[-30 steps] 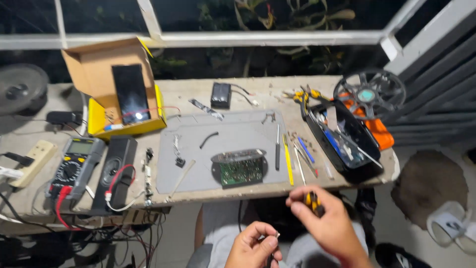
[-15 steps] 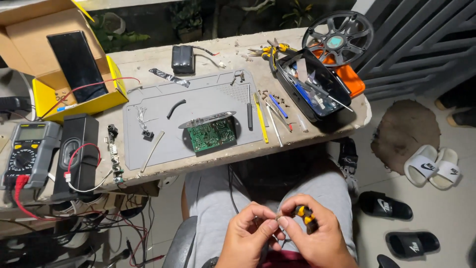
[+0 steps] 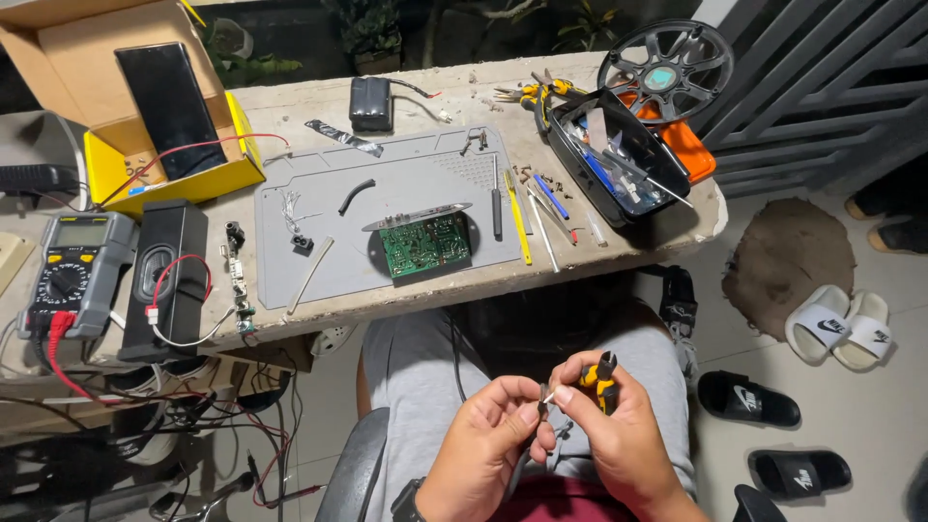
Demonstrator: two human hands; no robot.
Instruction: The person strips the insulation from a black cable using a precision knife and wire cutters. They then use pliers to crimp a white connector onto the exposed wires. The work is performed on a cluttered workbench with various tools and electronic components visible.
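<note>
My right hand (image 3: 619, 435) is clenched around small pliers (image 3: 603, 375) with yellow-and-black grips, their tip pointing to 9 o'clock at a thin wire (image 3: 545, 398). My left hand (image 3: 488, 435) pinches that wire between thumb and forefinger; the fingertips of both hands nearly touch, low over my lap in grey shorts (image 3: 416, 367). What hangs below the wire I cannot tell.

At 12 o'clock from my hands, on the counter (image 3: 290, 101), lies a grey mat (image 3: 387, 193) with a green circuit board (image 3: 423, 244) near its front edge. At 1 o'clock from the board lie a screwdriver (image 3: 496, 198) and yellow tweezers (image 3: 519, 217), and farther that way a black tray (image 3: 619, 159) of tools beside a wheel-shaped fan part (image 3: 669, 66). At 9 o'clock from the mat stands a black speaker (image 3: 164, 275) with a red wire, then a multimeter (image 3: 75, 271). At 11 o'clock a cardboard box (image 3: 97, 58) holds a dark phone (image 3: 172, 106). On the floor at 3 o'clock lie sandals (image 3: 836, 324).
</note>
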